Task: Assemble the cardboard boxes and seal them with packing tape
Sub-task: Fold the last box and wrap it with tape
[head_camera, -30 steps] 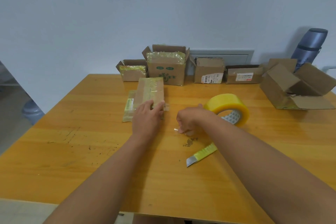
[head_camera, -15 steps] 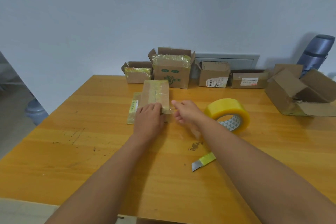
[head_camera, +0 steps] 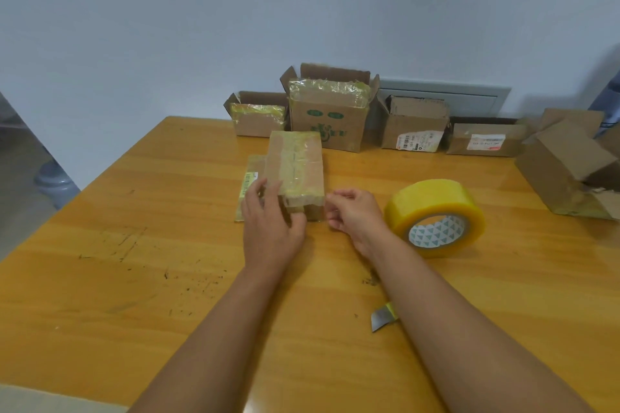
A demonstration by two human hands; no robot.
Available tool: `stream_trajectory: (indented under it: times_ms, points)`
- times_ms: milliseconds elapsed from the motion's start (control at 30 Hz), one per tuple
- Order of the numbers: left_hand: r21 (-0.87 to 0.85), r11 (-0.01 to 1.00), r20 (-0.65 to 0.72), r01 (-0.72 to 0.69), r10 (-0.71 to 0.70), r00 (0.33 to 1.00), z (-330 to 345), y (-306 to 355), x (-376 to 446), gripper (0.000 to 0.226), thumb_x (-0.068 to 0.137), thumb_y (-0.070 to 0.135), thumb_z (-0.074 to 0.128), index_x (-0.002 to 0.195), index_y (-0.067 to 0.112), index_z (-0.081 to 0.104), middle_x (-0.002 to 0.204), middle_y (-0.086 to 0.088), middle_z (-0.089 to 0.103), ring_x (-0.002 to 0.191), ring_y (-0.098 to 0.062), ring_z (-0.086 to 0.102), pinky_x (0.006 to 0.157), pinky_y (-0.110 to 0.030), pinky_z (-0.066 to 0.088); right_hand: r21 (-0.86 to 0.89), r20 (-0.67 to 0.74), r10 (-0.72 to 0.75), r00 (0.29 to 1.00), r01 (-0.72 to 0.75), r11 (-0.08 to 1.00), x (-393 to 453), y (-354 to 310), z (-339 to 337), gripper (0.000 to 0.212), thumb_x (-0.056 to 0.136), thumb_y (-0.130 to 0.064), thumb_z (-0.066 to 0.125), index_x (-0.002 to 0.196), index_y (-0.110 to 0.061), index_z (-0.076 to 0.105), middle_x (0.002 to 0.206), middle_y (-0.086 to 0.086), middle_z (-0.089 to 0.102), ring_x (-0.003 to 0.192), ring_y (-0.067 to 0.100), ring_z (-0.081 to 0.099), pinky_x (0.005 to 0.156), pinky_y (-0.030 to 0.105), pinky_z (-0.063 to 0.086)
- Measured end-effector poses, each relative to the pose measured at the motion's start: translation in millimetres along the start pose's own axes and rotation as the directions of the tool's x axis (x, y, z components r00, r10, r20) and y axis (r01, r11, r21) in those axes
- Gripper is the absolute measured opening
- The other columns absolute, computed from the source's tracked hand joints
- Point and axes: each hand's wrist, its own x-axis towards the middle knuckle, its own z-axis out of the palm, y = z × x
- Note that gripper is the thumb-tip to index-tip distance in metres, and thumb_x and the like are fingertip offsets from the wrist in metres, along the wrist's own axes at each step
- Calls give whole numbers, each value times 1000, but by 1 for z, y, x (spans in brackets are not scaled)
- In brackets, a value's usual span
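Cardboard box (head_camera: 295, 171) mid-frame taped along top; left hand (head_camera: 271, 228) presses tape end down, right hand (head_camera: 352, 213) loosely curled, empty (roll (head_camera: 434, 216) idle). Open boxes (head_camera: 416, 126) behind remain.

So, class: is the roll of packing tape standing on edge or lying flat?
On edge: the roll of packing tape rests on its rim on the table, its patterned core facing the camera.

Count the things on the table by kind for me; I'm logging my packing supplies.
Cardboard boxes: 6: taped box under the hands, four along the wall, one open at right
Flattened cardboard piece: 1
Tape rolls: 1
Box cutters: 1
Total: 9
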Motion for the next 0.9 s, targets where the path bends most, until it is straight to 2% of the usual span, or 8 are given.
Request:
stream_trajectory:
  times_ms: [100, 167, 267, 400, 533, 633, 733, 900]
  points:
    - [-164, 981, -5, 102, -105, 994, -3, 1, -1, 59, 78, 23, 55, 135, 15, 46, 140, -3, 35, 132, -22, 38, 104, -46, 46, -228, -95, -229, 969, 203, 952, 0, 8, 1, 13, 93, -15, 66, 105, -11, 64, 91, 1, 64, 82, 14, 60, 71, 27, 53]
    - [-229, 965, -14, 131, -138, 990, -4, 2, -3, 58, 76, 25, 51, 133, 17, 47, 135, 2, 37, 129, -20, 42, 103, -45, 46, -384, -49, -412, 910, 363, 849, -5, 14, 2, 8, 92, -11, 62, 96, -14, 69, 88, -3, 67, 82, 11, 60, 70, 19, 48]
    - [-286, 949, -39, 133, -150, 988, -5, 6, -2, 53, 77, 23, 49, 129, 17, 48, 126, 8, 38, 124, -19, 45, 104, -44, 44, -498, 27, -525, 851, 467, 731, -11, 19, 2, 21, 92, -5, 56, 102, -14, 73, 96, -2, 70, 90, 10, 61, 77, 20, 47]
    - [-369, 917, -64, 150, -186, 980, -7, 9, 0, 43, 85, 31, 46, 125, 18, 50, 119, 9, 43, 116, -15, 49, 98, -34, 45, -490, 57, -540, 840, 495, 718, -13, 20, -1, 31, 93, -6, 47, 110, -12, 73, 104, 1, 72, 98, 13, 64, 89, 30, 51]
    - [-354, 921, -56, 159, -191, 980, -4, 6, 1, 40, 93, 49, 44, 114, 19, 61, 123, 9, 47, 118, -12, 49, 94, -25, 43, -405, 48, -521, 852, 493, 770, -12, 22, 0, 32, 99, -20, 42, 120, -17, 66, 103, -1, 71, 97, 15, 65, 83, 32, 52]
    - [-328, 928, -60, 175, -205, 977, -4, 1, 4, 30, 98, 46, 51, 101, 20, 65, 123, 6, 48, 109, -4, 52, 90, -19, 44, -457, 77, -588, 805, 553, 697, -12, 24, 1, 21, 104, -26, 46, 97, -21, 66, 84, -7, 63, 81, 11, 57, 66, 25, 38]
    - [-345, 924, -76, 165, -202, 976, -8, -2, 6, 18, 96, 37, 62, 96, 19, 65, 113, 6, 51, 92, 12, 50, 75, -2, 37, -459, 49, -595, 802, 547, 700, -12, 26, 0, 30, 100, -40, 52, 86, -16, 62, 79, -5, 61, 73, 11, 55, 60, 25, 38]
    - [-376, 897, 20, 233, -243, 970, -8, -2, 5, 24, 85, 41, 74, 101, 25, 63, 109, 9, 52, 92, -2, 56, 75, -14, 45, -476, -16, -586, 810, 510, 717, -12, 29, 1, 37, 91, -50, 62, 85, -14, 57, 82, 0, 62, 75, 13, 57, 64, 32, 46]
